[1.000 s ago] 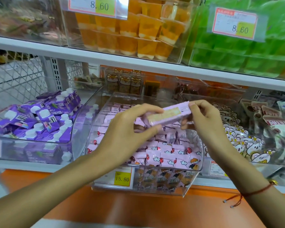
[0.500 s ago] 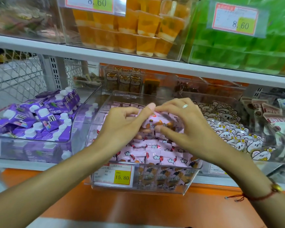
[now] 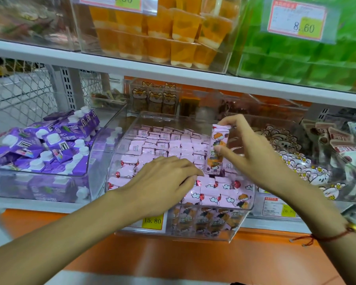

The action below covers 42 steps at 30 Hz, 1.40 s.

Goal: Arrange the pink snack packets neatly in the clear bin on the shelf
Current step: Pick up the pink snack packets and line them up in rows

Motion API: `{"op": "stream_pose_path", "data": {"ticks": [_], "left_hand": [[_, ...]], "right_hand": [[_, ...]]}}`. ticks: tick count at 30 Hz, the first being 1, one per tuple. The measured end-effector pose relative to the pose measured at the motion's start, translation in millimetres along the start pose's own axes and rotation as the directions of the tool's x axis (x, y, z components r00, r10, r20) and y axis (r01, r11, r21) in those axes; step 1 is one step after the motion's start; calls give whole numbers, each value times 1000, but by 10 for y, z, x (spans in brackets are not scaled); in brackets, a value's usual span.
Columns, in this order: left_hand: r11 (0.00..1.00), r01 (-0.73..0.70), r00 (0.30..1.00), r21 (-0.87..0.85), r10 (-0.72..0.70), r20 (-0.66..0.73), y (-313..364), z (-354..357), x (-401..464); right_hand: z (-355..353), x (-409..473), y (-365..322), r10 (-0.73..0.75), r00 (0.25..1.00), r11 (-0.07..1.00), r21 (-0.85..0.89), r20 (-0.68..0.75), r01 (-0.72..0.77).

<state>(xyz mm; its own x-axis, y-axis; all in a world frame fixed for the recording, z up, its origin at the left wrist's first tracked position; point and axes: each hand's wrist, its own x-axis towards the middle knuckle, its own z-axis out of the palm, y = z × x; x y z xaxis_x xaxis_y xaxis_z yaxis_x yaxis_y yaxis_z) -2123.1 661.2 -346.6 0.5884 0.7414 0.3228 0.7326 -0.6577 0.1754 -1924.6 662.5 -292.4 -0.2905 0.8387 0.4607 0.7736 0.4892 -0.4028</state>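
Over the clear bin (image 3: 243, 210) on the shelf, the right hand (image 3: 253, 159) pinched one pink snack packet (image 3: 217, 150) upright while the left hand (image 3: 162, 182) pressed flat, relaxed, on the rows; slotting it in likely came next.

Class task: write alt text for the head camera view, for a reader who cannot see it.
A person's right hand pinches one pink snack packet upright above a clear bin of neatly rowed pink packets, while the left hand rests flat on the packets. Purple pouches fill the bin to the left; orange jelly cups sit on the shelf above.
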Motion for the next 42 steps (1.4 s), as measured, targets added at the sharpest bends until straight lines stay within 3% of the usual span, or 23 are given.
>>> {"op": "stream_pose_path", "data": {"ticks": [4, 9, 13, 18, 23, 28, 32, 42], "left_hand": [[1000, 21, 1000, -5, -20, 15, -9, 10, 3], [999, 39, 998, -6, -38, 52, -10, -7, 11], [999, 45, 996, -10, -44, 82, -2, -29, 9], [999, 40, 999, -12, -40, 22, 26, -49, 13], [999, -7, 1000, -45, 6, -27, 104, -34, 116], [999, -36, 993, -21, 38, 114, 167, 60, 165], [999, -30, 989, -15, 32, 144, 157, 59, 187], [999, -12, 988, -42, 19, 153, 134, 42, 183]], "right_hand": [[-154, -6, 47, -10, 994, 999, -31, 106, 14], [-46, -36, 65, -73, 981, 872, -466, 181, 150], [77, -55, 75, -104, 945, 767, -580, 311, 276], [5, 30, 69, -81, 944, 777, -573, 321, 262], [-277, 113, 153, -6, 994, 867, -494, 112, 61], [-137, 106, 115, 27, 964, 805, -578, 266, 137], [-48, 112, 141, 30, 955, 732, -658, 294, 179], [8, -57, 291, -159, 978, 775, -597, 136, 209]]}}
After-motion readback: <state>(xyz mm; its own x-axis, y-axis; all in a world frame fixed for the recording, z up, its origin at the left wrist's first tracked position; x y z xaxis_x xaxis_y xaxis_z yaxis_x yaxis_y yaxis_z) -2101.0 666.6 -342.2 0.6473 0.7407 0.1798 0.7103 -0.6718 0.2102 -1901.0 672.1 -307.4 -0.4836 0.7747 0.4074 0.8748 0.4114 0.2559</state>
